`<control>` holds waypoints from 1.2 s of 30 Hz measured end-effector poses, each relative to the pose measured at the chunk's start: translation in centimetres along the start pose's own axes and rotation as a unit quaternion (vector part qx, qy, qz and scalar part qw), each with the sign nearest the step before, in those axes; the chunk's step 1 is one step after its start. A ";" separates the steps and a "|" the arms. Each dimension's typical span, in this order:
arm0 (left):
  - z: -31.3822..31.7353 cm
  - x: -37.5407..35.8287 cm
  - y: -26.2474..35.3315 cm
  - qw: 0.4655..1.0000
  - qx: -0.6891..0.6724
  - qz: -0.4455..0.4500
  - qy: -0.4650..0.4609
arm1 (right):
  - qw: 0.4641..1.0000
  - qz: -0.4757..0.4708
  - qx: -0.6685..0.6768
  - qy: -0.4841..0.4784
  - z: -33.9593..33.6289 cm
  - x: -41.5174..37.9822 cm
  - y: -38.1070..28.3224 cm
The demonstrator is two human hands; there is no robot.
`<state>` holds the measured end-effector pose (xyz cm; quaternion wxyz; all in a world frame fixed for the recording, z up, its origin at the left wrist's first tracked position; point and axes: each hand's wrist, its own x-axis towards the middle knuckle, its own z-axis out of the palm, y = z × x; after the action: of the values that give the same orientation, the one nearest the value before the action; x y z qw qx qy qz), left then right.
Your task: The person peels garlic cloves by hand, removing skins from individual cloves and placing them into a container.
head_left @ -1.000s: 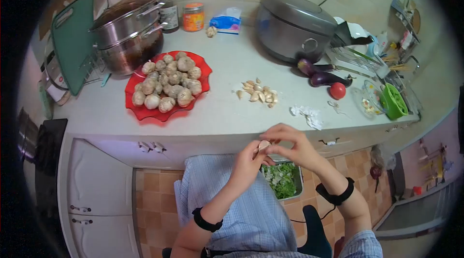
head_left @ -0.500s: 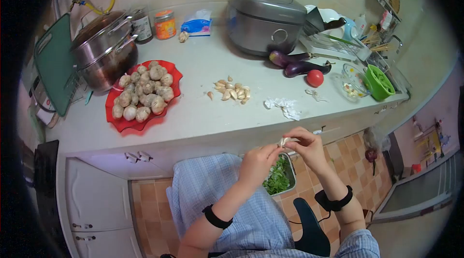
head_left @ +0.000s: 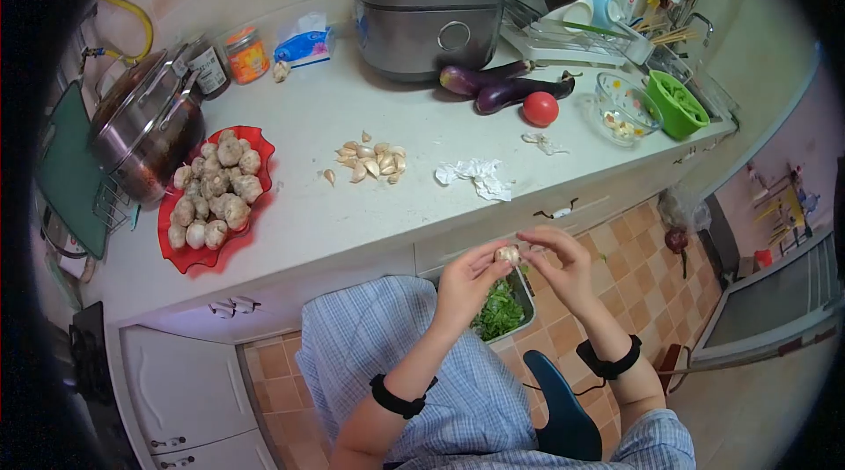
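Between the thumb and fingers of my left hand (head_left: 466, 283) is a whitish garlic piece (head_left: 507, 254), held in front of the counter edge. My right hand (head_left: 560, 266) is close on its right side, thumb and fingers apart around a gap, with nothing clearly held. Beneath the hands, a container of green leaves (head_left: 500, 310) is partly hidden. Loose garlic cloves (head_left: 374, 160) lie on the counter, with crumpled white paper (head_left: 475, 178) to their right. Several whole garlic bulbs (head_left: 216, 184) fill a red dish (head_left: 251, 235) at the left.
A rice cooker (head_left: 427, 17) stands at the back, with eggplants (head_left: 515, 93), a tomato (head_left: 540, 108), a glass bowl (head_left: 627, 109) and a green basket (head_left: 678, 106) to its right. A steamer pot (head_left: 145, 131) is at the left. The white counter edge (head_left: 352, 263) runs before me.
The view has shifted, so the counter items appear further left. My right fingers have moved off the garlic and spread, while my left hand keeps hold of it.
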<state>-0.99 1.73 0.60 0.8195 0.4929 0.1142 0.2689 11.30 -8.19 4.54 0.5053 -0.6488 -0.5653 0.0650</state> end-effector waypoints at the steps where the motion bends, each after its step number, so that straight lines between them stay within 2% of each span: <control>1: 0.1 -0.1 0.2 1.000 0.019 0.017 0.012 | 0.997 0.034 0.058 0.026 0.1 -0.2 0.5; 2: 0.3 -0.2 0.4 1.000 0.021 0.015 0.011 | 0.990 0.068 0.115 0.052 0.2 -0.3 0.8; 3: 0.5 -0.3 0.5 0.999 0.022 0.023 0.025 | 0.989 0.069 0.117 0.054 0.2 -0.3 0.5; 5: 0.6 -0.4 0.3 0.999 0.024 0.026 0.035 | 0.990 0.078 0.115 -0.011 0.4 -0.3 -0.7; 8: 0.4 -0.6 0.0 0.997 0.045 0.055 0.041 | 0.989 0.074 0.126 -0.022 0.4 -0.4 -0.4; 12: 0.4 -0.9 0.5 0.998 0.043 0.017 0.047 | 0.988 0.070 0.138 -0.014 0.4 -0.6 0.1; 14: 0.2 -1.0 0.5 0.997 0.051 0.005 0.052 | 0.995 0.055 0.085 -0.010 0.5 -0.7 0.0; 16: -0.1 -0.8 0.3 0.995 0.057 -0.029 0.070 | 0.995 0.059 0.086 0.001 0.7 -0.8 -0.1; 21: -0.1 -0.7 0.6 0.996 0.012 -0.045 0.073 | 0.993 0.090 0.078 0.014 1.2 -1.0 -0.4; 24: 0.3 -0.7 0.9 0.995 -0.035 -0.049 0.084 | 0.979 0.137 0.146 0.035 1.9 -0.8 0.4; 26: 0.6 -0.7 0.7 0.993 -0.048 -0.049 0.091 | 0.951 0.181 0.242 0.067 2.2 -0.6 1.0; 27: 0.8 -0.8 0.3 0.996 0.002 0.001 0.088 | 0.951 0.181 0.242 0.066 2.3 -0.6 0.9; 28: 0.8 -0.8 0.2 0.994 0.053 0.050 0.085 | 0.929 0.229 0.287 0.049 2.3 -0.7 0.7; 29: 0.6 -0.9 0.3 0.994 0.053 0.051 0.086 | 0.902 0.277 0.329 0.031 2.3 -0.8 0.5; 31: 0.3 -1.0 1.0 0.937 0.291 0.160 0.107 | 0.900 0.263 0.346 0.027 2.5 -0.9 0.2; 32: 0.3 -1.0 1.0 0.937 0.290 0.160 0.107 | 0.898 0.248 0.362 0.025 2.6 -0.9 0.1; 34: 0.4 -1.3 1.0 0.883 0.388 0.232 0.126 | 0.906 0.235 0.351 0.024 2.7 -0.9 -0.1; 36: 0.4 -1.5 0.7 0.867 0.413 0.251 0.122 | 0.914 0.222 0.339 0.026 2.7 -1.0 -0.1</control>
<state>-2.32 0.85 1.31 0.4256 0.7617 0.1864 0.4516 9.10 -7.43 2.78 0.6817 -0.5488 -0.3374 0.3469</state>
